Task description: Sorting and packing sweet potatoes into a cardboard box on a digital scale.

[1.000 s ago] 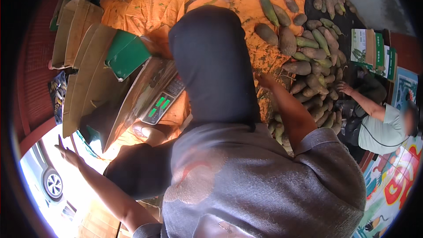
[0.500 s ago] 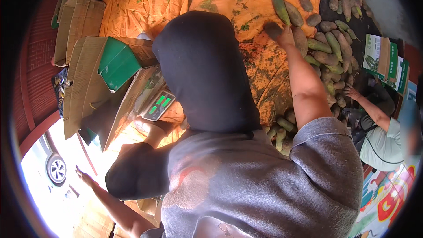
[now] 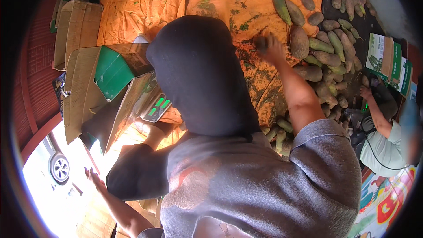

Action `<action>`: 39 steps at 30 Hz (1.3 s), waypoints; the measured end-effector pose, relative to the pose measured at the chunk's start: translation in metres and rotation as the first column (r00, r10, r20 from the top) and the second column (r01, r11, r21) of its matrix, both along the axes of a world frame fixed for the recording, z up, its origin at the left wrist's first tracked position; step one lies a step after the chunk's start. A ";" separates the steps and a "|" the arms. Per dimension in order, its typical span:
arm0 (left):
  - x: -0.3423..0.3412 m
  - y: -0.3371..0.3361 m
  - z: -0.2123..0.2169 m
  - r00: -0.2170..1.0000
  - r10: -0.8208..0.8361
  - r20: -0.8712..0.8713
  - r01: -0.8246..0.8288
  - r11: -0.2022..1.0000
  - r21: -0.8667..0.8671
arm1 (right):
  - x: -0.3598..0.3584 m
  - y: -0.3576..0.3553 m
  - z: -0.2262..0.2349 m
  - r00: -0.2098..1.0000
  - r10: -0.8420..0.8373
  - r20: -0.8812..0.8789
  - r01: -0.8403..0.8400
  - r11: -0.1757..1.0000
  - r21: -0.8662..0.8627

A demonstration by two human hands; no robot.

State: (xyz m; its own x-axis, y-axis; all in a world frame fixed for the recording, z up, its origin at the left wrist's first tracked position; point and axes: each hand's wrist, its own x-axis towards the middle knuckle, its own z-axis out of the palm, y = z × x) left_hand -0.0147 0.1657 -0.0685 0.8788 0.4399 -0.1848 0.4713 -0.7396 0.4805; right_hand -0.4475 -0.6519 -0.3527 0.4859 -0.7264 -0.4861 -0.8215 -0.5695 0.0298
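Right hand (image 3: 269, 47) pulled back from far gourd row since half a second ago, now over orange cloth (image 3: 145, 9), fingers closed round small dark gourd (image 3: 261, 42). Big brown gourd (image 3: 299, 42) lies just right of it, long axis running away from person; gourd pile (image 3: 335, 57) beyond. Left hand (image 3: 147, 128) low beside scale (image 3: 155, 107), near it; fingers' state can't tell. Right hand nearer pile.
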 end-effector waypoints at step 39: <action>0.065 -0.165 0.067 0.454 -0.702 0.548 0.632 0.688 0.357 | 0.038 0.010 0.139 0.912 -0.154 0.380 0.223 0.964 -0.144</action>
